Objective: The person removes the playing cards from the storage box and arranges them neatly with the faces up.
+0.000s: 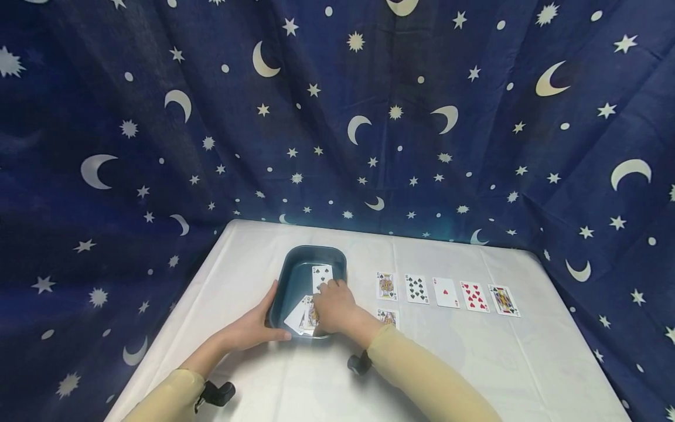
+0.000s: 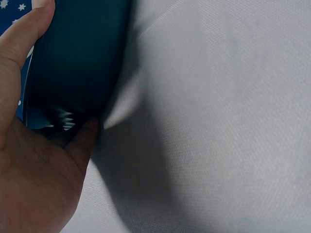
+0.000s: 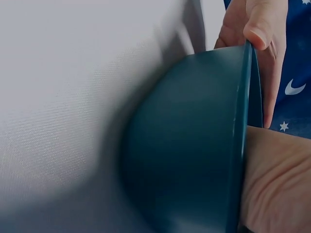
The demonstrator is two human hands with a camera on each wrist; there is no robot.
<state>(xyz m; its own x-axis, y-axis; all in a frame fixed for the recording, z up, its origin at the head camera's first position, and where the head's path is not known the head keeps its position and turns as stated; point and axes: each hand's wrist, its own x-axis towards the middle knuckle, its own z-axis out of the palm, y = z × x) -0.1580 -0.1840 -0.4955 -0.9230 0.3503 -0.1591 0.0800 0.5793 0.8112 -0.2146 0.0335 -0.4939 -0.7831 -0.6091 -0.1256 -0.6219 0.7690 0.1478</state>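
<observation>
Head view: teal tray (image 1: 295, 281) at lower centre on white desk (image 1: 248, 258). Left hand (image 1: 255, 325) at its left side, fingers spread, thumb at near corner. Right hand (image 1: 334, 308) inside, over loose cards (image 1: 321, 275); fingers bent, cannot tell if pinching one. Row of five face-up cards (image 1: 446, 292), right.

Left wrist view: left fingers touch tray, upper left.

Right wrist view: tray wall, centre; left thumb at rim, upper right.
</observation>
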